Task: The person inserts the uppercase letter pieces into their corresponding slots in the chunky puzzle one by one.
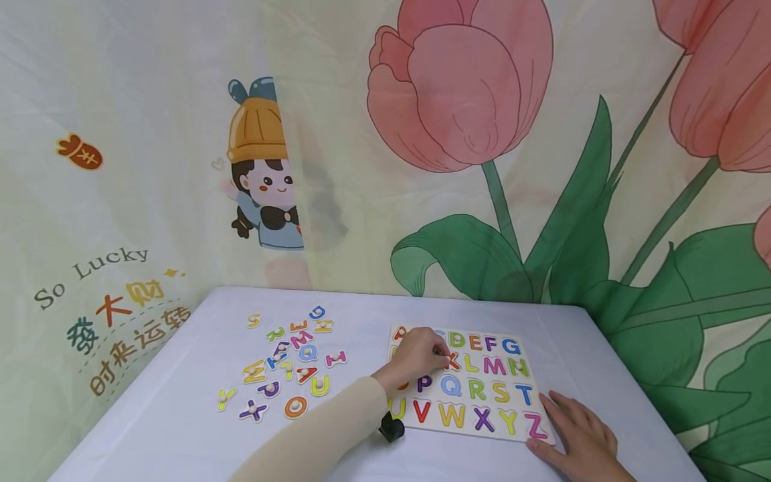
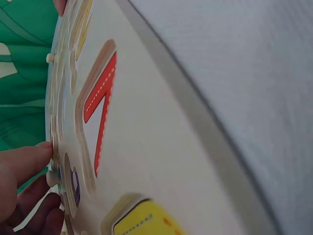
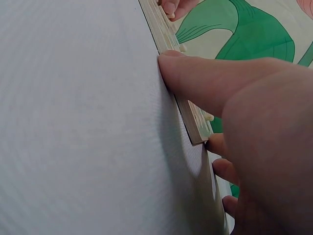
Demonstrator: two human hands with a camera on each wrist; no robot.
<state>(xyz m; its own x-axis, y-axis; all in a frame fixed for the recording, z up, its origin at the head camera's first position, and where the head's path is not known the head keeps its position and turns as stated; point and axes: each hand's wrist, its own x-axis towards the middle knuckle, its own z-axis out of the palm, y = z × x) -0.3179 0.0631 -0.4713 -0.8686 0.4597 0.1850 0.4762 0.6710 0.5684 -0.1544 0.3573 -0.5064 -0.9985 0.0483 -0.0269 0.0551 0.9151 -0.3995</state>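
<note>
My left hand reaches over the second row of a wooden alphabet puzzle board, beside the red K. Its thumb and fingertips pinch the small round knob of a letter piece low at the board; the piece's letter is hidden by the hand. At the board's near right corner, by the pink Z, rests my right hand. Its thumb lies against the near edge, and the other fingers extend loosely along the right side. In the left wrist view a red V shows in its recess.
Several loose knobbed letters lie left of the board, among them an orange O, a purple X and a yellow U. The white-covered table ends at a printed cloth backdrop. A black wrist device overlaps the board's near left corner.
</note>
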